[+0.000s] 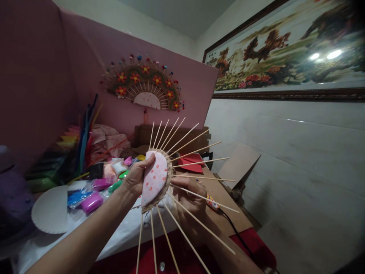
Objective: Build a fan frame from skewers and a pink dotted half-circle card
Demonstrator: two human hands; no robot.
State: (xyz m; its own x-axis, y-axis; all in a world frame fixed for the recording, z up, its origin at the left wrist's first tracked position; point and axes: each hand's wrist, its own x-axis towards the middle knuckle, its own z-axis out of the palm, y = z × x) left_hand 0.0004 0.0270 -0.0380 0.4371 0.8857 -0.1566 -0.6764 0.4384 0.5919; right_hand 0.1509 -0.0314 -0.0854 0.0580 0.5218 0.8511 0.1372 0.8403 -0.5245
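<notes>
Left hand: Your left hand (136, 176) reaches in from the lower left and grips the pink spotted half-disc (154, 179), thumb pressed on its upper edge and fingers curled behind it.
Right hand: Your right hand (191, 199) sits just to the right of the left one, partly hidden behind the sticks; its fingers are bent in around the woven rim (169, 179), closed loosely on the work, though you cannot see exactly what the fingertips pinch.
Held piece: The half-disc stands tilted between both hands, raised above the table, with a tan band woven along its curved edge.
Sticks: Thin wooden sticks (196, 150) fan out from the rim in every direction past your right hand, upward, rightward and down toward your forearms.
Beyond the left hand: Packets of coloured clay (91, 201) lie on the table, with a white paper plate (51, 209) farther left of them.
Below the right hand: A small patterned tool with a black cord (213, 202) rests on the brown tabletop (228, 205), just beside your knuckles.
Above the hands: A finished fan decoration (144, 85) with red flowers hangs on the pink wall.
Far right: A framed picture of horses (285, 49) hangs well away from both hands.
</notes>
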